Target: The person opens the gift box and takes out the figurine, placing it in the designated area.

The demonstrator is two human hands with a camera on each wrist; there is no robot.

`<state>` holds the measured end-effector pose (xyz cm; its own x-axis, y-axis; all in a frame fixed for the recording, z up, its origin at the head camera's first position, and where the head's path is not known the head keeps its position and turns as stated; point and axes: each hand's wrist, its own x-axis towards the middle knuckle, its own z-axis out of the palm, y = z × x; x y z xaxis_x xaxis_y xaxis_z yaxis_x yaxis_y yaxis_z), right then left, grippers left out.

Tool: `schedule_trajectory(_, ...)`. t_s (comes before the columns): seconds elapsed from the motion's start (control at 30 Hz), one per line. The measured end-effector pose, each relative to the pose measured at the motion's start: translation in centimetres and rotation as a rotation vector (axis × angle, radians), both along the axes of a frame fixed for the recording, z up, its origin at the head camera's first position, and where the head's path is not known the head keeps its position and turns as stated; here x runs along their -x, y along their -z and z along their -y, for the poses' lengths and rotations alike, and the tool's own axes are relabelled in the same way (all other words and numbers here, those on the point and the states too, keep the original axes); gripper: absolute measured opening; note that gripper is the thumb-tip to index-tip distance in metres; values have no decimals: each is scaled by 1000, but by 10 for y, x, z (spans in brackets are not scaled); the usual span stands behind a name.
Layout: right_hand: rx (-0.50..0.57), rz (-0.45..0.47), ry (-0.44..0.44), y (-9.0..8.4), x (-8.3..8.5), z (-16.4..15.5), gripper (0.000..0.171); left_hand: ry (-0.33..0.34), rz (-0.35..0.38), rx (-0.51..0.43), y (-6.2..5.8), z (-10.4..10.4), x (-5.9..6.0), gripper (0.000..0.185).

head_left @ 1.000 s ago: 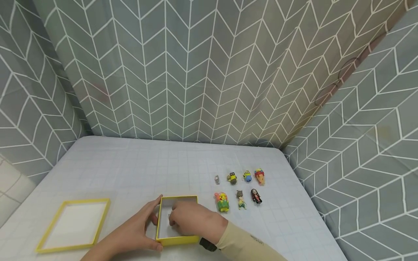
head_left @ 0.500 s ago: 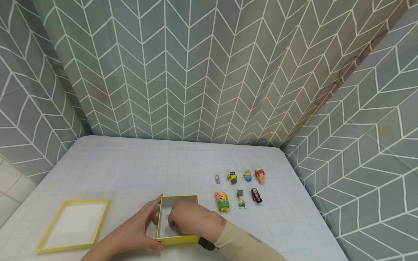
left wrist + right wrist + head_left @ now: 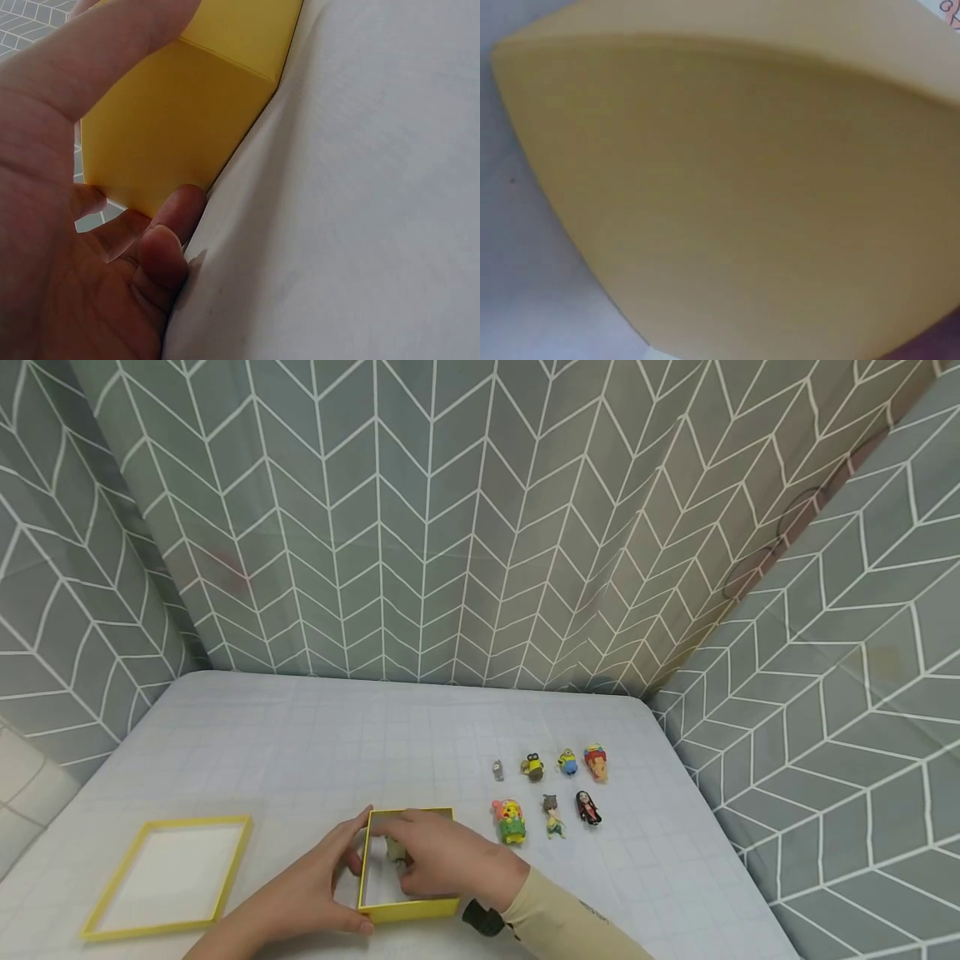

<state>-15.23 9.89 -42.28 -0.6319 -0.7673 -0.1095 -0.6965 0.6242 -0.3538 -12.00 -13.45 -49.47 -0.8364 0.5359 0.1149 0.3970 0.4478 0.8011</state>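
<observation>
An open yellow box [image 3: 408, 911] with a pale inside stands at the table's near edge. My left hand [image 3: 318, 887] grips its left side, thumb at the near corner and fingers at the far one; in the left wrist view the fingers curl around the yellow wall [image 3: 172, 127]. Inside the box, my right hand [image 3: 442, 858] has a small grey-green figurine [image 3: 394, 850] between index finger and thumb. The hand hides part of that figurine and most of the box floor. The right wrist view is filled by the box's yellow side [image 3: 727, 195].
To the left lies the yellow-rimmed lid [image 3: 238, 868]. Right of the box, small figurines lie in two rows, among them a pink-and-green one [image 3: 512, 823], a cat-eared one [image 3: 552, 817], a black-haired one [image 3: 587, 810] and a blue-and-yellow one [image 3: 567, 763]. Patterned curtains stand behind.
My right hand has shifted slightly inside the box and its index finger now reaches toward the left wall. More of the grey-green figurine shows. My left hand stays in place.
</observation>
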Motion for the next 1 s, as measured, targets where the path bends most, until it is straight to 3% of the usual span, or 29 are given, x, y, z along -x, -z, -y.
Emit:
schedule_trajectory(0.2,101,83,24,-1,3,-5,63,-17,31,23,0,0,-1,130)
schedule_trajectory(0.47,400,352,138,-1,9,-16,52,-14,-13,0,-1,-1,-1,129)
schedule_trajectory(0.73,588,424,205,7,13,-19,51,-11,5,-4,-4,-2,0,129)
schedule_trajectory(1.0,681,504,314,9,16,-22,47,-13,-17,-6,-3,-2,0,128)
